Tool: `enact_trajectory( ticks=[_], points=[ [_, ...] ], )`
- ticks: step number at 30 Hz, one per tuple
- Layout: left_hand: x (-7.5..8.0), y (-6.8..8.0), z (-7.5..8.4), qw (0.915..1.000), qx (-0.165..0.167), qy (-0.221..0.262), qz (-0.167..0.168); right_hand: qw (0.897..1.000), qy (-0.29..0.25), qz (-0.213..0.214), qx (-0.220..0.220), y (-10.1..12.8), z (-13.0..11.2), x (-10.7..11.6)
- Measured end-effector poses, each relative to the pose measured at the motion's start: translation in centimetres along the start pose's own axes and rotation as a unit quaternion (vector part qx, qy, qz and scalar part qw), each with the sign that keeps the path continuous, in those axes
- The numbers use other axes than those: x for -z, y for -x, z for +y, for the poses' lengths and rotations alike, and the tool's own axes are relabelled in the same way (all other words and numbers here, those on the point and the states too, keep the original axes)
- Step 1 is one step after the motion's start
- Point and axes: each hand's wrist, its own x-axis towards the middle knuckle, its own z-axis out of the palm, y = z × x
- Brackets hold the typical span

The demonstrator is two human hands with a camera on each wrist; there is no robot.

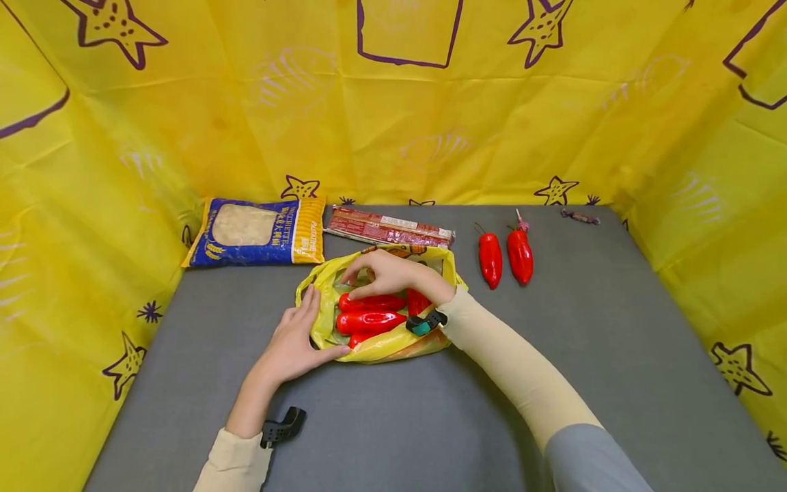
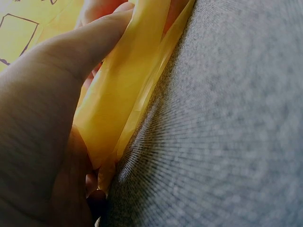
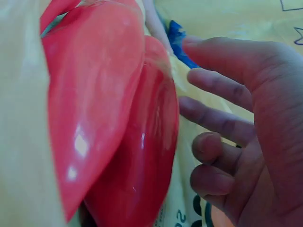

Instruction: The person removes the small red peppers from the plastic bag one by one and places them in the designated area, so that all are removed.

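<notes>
A yellow plastic bag (image 1: 406, 350) lies with its mouth spread, holding several glossy red peppers (image 1: 371, 322). The left hand (image 1: 298, 345) rests along the bag's left rim, fingers extended and the thumb over the front edge. In the left wrist view its thumb (image 2: 94, 40) lies against the yellow plastic. Reaching into the bag's mouth, the right hand (image 1: 390, 272) hovers at the peppers. The right wrist view shows this hand (image 3: 236, 118) with loosely bent fingers and nothing between them, beside two large peppers (image 3: 137, 156).
Behind the bag lie a blue and yellow pasta packet (image 1: 252, 232) and a long red packet (image 1: 390, 227). To the right are two red peppers (image 1: 490, 260) with stems and a small wrapped candy (image 1: 581, 217). Yellow patterned cloth (image 1: 393, 137) walls the grey table (image 1: 393, 424).
</notes>
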Motion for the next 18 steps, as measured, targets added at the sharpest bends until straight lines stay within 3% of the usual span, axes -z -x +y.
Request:
enact_trajectory(
  ticks=[8,18],
  points=[
    [0.01,-0.07,-0.01,1.0000,0.000,-0.002,-0.001,0.998,-0.011,-0.058,-0.029,-1.01,0.38,-0.66],
    [-0.09,-0.03,-0.04,1.0000,0.004,-0.001,-0.004,0.996,-0.021,-0.088,-0.024,-0.96,0.96,-0.69]
  ],
)
